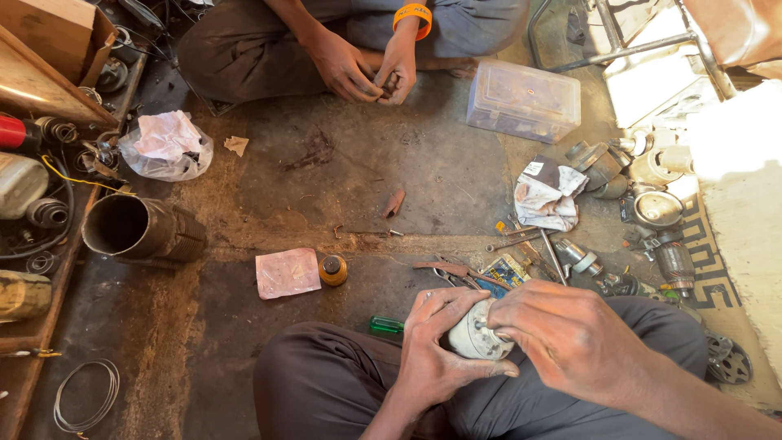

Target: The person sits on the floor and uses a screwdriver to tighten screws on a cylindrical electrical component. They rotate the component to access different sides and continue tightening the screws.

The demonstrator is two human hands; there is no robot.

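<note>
Both hands, the left hand (436,346) and right hand (570,334), grip a half-hidden pale metal part (476,336) beside bare floor (342,187).

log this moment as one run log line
left hand: grips small round metal part over lap | right hand: fingers on part's top | nearby: green-handled tool, pliers on floor
</note>
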